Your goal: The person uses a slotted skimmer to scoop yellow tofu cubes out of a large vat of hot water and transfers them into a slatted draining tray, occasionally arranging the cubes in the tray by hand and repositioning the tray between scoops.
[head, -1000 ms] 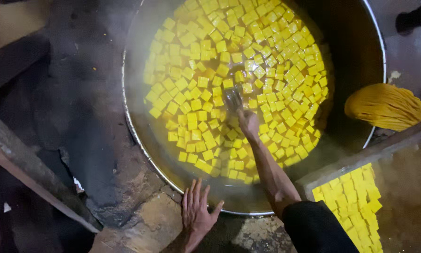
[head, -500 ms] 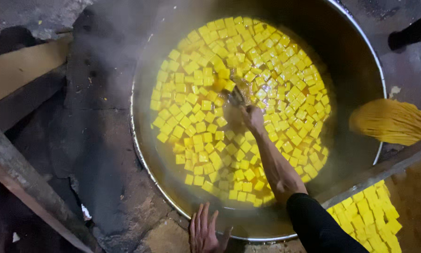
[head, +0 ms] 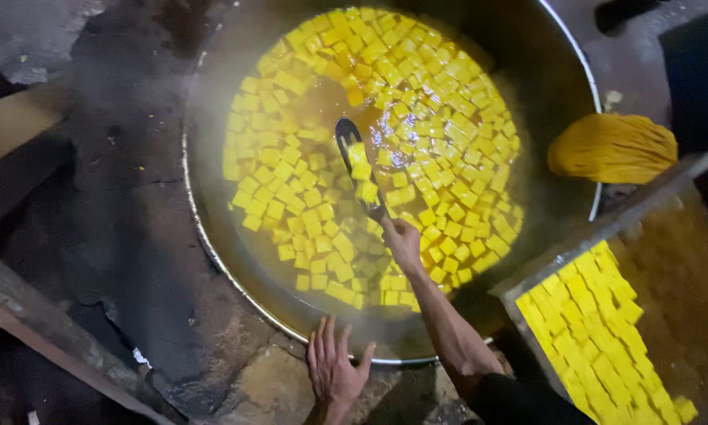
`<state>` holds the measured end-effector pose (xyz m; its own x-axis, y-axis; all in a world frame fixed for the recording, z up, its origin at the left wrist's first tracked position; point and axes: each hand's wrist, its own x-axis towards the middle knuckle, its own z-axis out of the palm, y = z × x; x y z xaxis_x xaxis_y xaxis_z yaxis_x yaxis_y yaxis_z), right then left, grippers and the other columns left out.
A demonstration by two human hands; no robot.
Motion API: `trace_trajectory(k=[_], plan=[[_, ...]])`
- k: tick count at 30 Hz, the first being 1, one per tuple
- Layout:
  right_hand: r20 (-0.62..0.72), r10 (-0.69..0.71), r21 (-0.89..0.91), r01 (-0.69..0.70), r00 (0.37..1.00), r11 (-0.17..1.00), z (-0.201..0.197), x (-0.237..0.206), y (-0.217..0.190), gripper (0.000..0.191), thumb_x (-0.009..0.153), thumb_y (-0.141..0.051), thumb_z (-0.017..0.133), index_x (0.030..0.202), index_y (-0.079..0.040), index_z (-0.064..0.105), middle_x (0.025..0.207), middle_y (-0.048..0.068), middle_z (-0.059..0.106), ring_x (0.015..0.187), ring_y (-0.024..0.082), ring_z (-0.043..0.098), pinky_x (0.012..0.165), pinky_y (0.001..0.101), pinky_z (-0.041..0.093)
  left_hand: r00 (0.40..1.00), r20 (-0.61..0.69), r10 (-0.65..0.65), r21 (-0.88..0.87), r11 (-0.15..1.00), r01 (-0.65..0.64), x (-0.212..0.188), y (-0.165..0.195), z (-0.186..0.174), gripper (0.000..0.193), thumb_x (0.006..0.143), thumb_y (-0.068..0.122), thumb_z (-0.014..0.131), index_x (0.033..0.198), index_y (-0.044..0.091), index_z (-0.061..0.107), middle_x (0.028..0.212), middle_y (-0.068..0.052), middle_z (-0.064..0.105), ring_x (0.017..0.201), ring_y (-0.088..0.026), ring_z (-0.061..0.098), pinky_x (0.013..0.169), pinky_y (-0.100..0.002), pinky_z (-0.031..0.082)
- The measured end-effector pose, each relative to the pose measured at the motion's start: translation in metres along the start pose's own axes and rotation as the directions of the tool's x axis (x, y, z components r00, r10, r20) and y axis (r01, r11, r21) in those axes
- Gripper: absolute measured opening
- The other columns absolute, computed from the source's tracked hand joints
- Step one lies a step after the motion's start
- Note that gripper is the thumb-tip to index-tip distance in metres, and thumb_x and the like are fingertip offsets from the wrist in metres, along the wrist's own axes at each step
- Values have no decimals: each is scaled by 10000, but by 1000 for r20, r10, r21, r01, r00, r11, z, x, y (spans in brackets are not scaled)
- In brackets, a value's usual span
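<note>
While our right hand [head: 402, 238] grips the ladle [head: 359, 167] under yellow cubes [head: 307, 212], we should lift level, left hand [head: 334, 370] spread flat on the wok [head: 236, 271] rim

Steam blurs the left wall of the big metal pan [head: 212, 236], and its top rim runs off the upper edge. The ladle [head: 352, 149] — its bowl half buried under yellow cubes [head: 441, 118] — loses its handle inside the right hand [head: 402, 240]. The left hand [head: 334, 370] is cut at the wrist by the bottom edge. The wooden tray [head: 606, 228] continues past the right edge.
</note>
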<state>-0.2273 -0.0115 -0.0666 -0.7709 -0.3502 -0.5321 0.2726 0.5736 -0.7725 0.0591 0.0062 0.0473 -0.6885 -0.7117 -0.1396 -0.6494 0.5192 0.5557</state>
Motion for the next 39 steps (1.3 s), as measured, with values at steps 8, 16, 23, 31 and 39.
trace_trajectory(k=[8, 16, 23, 31, 39], plan=[[-207, -3, -404, -82, 978, 911, -79, 13, -3, 560, 899, -548, 676, 914, 0, 791, 707, 132, 743, 693, 250, 720, 686, 400, 546, 1000, 4, -7, 34, 999, 7, -4, 11, -8, 605, 806, 515, 726, 1194, 57, 646, 1472, -204, 472, 1394, -372, 394, 1146, -554, 271], [-174, -220, -434, 126, 960, 892, -50, 111, -21, 545, 907, -563, 692, 863, -28, 787, 718, 134, 732, 693, 283, 711, 689, 430, 541, 995, -103, 6, 13, 1000, -4, -10, -6, 23, 620, 766, 539, 740, 1183, 91, 648, 1475, -188, 484, 1390, -373, 418, 1135, -561, 265], [-89, -249, -130, 237, 964, 963, -24, 145, -66, 469, 935, -461, 687, 936, 2, 757, 709, 103, 723, 604, 170, 670, 590, 354, 523, 998, -55, -6, 32, 999, 8, -15, -22, 42, 608, 746, 553, 749, 1150, 104, 682, 1445, -192, 486, 1375, -374, 406, 1121, -575, 257], [-25, -270, 150, 271, 963, 951, -88, 43, -104, 434, 974, -426, 680, 909, 0, 732, 709, 59, 703, 584, 117, 632, 547, 307, 515, 996, -90, 0, 119, 993, 11, -23, -7, 28, 585, 791, 566, 716, 1167, 119, 686, 1460, -154, 512, 1390, -340, 441, 1155, -549, 298], [-100, -347, 102, 357, 933, 929, -320, -148, -19, 349, 971, -360, 684, 1058, -32, 764, 728, 35, 689, 577, 104, 604, 536, 292, 499, 984, -166, 69, 286, 958, -19, -61, 0, 27, 502, 866, 510, 657, 1098, 70, 726, 1449, -188, 556, 1316, -394, 506, 1085, -538, 392]])
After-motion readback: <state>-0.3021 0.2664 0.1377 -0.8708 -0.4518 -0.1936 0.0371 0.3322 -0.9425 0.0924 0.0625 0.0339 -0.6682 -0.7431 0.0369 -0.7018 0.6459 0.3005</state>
